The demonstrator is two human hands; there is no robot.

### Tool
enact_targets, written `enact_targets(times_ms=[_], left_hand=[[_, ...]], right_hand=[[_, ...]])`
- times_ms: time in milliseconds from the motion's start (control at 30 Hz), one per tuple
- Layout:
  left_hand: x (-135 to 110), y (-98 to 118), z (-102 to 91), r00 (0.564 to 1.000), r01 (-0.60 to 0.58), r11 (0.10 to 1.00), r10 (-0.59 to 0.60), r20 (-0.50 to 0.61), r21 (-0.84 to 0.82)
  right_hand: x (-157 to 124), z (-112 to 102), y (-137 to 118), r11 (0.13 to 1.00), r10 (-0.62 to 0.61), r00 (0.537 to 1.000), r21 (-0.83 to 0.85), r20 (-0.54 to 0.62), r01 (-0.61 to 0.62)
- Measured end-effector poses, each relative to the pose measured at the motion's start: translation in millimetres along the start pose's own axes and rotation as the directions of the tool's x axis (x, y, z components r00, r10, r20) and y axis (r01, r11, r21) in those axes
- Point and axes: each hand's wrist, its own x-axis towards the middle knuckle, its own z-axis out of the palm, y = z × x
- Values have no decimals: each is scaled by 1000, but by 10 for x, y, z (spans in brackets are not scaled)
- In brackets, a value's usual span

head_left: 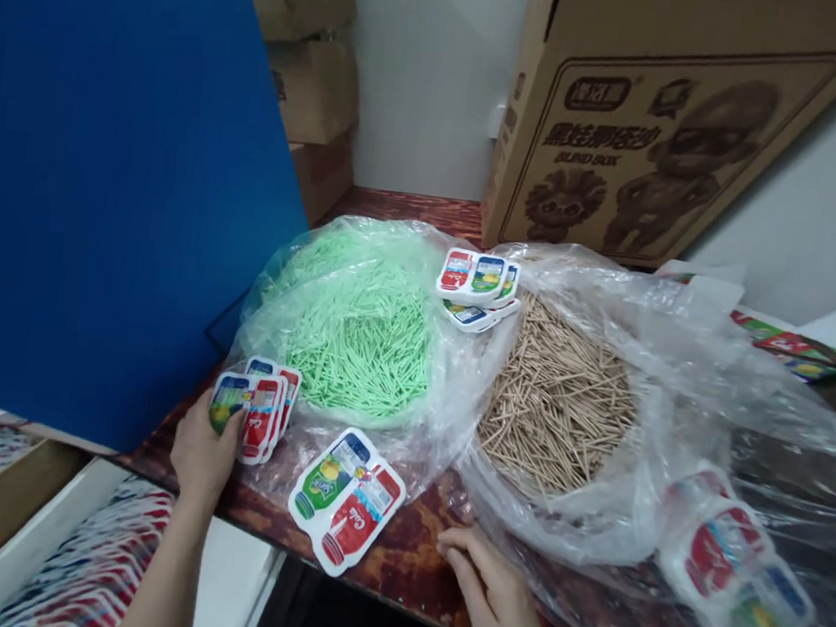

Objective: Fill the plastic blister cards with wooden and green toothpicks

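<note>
My left hand (204, 455) grips the edge of a small fanned stack of Sprite-and-Cola printed packets (264, 419), thumb on top. A single double-bottle packet (346, 502) lies flat between my hands at the table's front edge. My right hand (484, 588) hovers at that edge, thumb and fingers drawn together; whatever is in them, if anything, cannot be made out. Behind my left hand, thin green sticks (369, 348) fill a clear plastic bag. Thin brown sticks (559, 400) fill another clear bag to the right. More packets (478, 285) rest between the two bags.
A blue panel (103, 167) stands at the left. A large printed carton (634, 137) stands behind the brown sticks. Blurred packets (735, 581) lie on plastic at the right. Below left, a box holds rows of packets (95, 559).
</note>
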Motion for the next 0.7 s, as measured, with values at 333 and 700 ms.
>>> enact_targets(times_ms=[333,700], left_hand=[[-507,451,-167,913,-409,872,396,-103,-268],[-885,795,61,884,-263,920,351,309,-292]], right_hand=[[6,211,440,988,121,979,112,-166,-103],[50,231,387,976,153,967,183,-205,-116]])
